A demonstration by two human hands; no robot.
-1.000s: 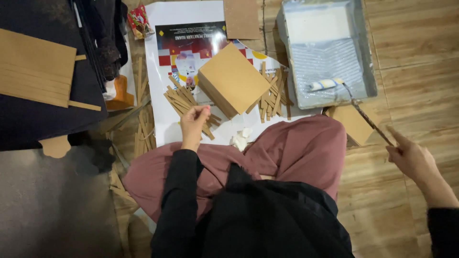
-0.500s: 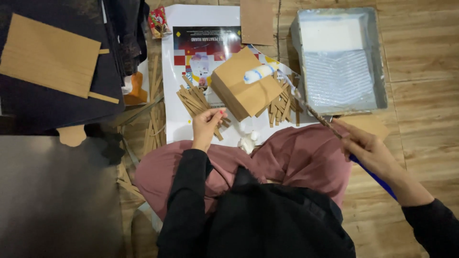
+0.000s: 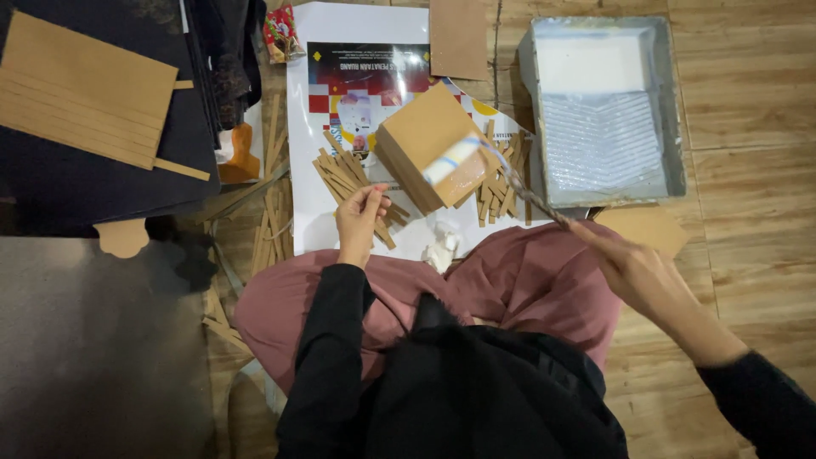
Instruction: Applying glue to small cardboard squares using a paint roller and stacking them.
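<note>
My right hand point(image 3: 639, 270) grips the thin handle of a small paint roller point(image 3: 450, 159). The blurred white roller head lies on the top of a brown cardboard box point(image 3: 418, 134). The box stands on a printed poster point(image 3: 365, 68) spread on the floor. My left hand point(image 3: 360, 218) rests with curled fingers on the near end of a pile of cardboard strips point(image 3: 344, 174), just left of the box. Whether it pinches a strip is unclear.
A grey paint tray point(image 3: 676, 119) holding white paint lies at the upper right. More strips point(image 3: 500, 180) lie right of the box, with a crumpled white tissue point(image 3: 440, 246) near my knees. A slatted cardboard sheet point(image 3: 85, 93) rests on dark fabric at the left. The floor is wooden.
My right hand has swung the roller left from beside the paint tray onto the top of the box. My left hand has stayed on the strips.
</note>
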